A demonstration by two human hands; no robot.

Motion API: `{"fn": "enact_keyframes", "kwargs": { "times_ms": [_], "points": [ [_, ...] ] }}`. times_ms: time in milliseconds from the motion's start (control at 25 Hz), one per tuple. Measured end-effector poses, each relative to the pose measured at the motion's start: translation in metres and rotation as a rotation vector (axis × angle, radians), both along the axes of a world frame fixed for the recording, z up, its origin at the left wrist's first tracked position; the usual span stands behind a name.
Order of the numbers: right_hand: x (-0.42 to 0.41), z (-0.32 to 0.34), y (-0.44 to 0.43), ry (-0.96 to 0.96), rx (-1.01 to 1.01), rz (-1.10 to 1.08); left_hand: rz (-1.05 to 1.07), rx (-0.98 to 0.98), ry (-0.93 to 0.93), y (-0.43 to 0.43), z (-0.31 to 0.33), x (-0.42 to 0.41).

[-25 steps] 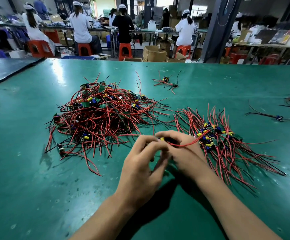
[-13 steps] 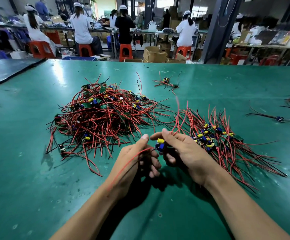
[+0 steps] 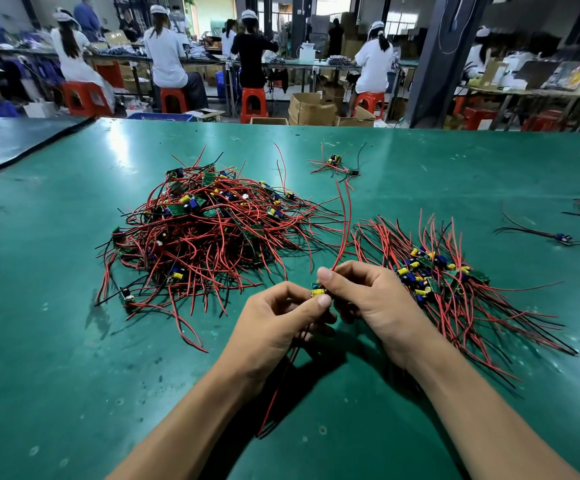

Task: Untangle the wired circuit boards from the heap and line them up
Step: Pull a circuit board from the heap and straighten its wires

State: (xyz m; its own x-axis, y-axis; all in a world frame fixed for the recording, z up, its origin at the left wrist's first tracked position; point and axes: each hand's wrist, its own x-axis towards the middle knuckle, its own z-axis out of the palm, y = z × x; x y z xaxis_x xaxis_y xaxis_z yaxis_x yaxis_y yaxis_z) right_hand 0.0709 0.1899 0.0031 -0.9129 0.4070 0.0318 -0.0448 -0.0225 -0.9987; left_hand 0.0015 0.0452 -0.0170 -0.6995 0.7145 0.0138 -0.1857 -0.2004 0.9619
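The left hand (image 3: pixel 274 327) and the right hand (image 3: pixel 375 299) meet fingertip to fingertip. Both pinch one small circuit board (image 3: pixel 317 292) carrying a yellow cylindrical part. The fingers cover most of the board. Thin, glossy red wires (image 3: pixel 346 216) curve up from the right hand's pinch. A red-and-black pair (image 3: pixel 274 403) trails out below the left palm. Beyond the left hand lies the tangled heap (image 3: pixel 205 233). Just right of the right hand, a row of boards (image 3: pixel 454 282) lies with its wires fanned across the matte green table (image 3: pixel 74 375).
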Motion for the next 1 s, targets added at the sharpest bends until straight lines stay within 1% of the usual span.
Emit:
{"fn": "enact_keyframes", "kwargs": {
  "times_ms": [200, 360, 440, 520, 600, 680, 840, 1000],
  "points": [
    [0.0, -0.0023, 0.0001, 0.001, 0.004, 0.023, -0.072, 0.001, -0.043, -0.0013, 0.0012, -0.0018],
    [-0.0011, -0.0025, 0.0028, 0.016, 0.034, -0.068, -0.134, -0.071, 0.026, -0.0022, 0.0011, -0.0014],
    [-0.002, -0.0033, 0.0029, 0.018, 0.006, -0.072, -0.161, -0.089, 0.046, -0.0026, 0.0011, -0.0012],
    [-0.002, -0.0033, 0.0021, 0.008, -0.053, -0.016, -0.183, -0.083, 0.05, -0.003, 0.0024, -0.0009],
    [-0.0015, -0.0033, 0.0027, -0.012, -0.157, 0.052, -0.168, -0.079, 0.054, -0.0027, 0.0032, -0.0003],
    [-0.0005, -0.0035, 0.0039, -0.033, -0.207, 0.091, -0.11, -0.088, 0.066, -0.0011, 0.0021, -0.0002],
    [-0.0008, -0.0044, 0.0042, -0.034, -0.147, 0.08, -0.026, -0.11, 0.073, 0.0039, -0.0008, 0.0],
    [0.0011, -0.0011, 0.0043, -0.014, -0.102, 0.074, -0.017, -0.112, 0.101, 0.004, 0.0007, -0.0007]
  ]
}}
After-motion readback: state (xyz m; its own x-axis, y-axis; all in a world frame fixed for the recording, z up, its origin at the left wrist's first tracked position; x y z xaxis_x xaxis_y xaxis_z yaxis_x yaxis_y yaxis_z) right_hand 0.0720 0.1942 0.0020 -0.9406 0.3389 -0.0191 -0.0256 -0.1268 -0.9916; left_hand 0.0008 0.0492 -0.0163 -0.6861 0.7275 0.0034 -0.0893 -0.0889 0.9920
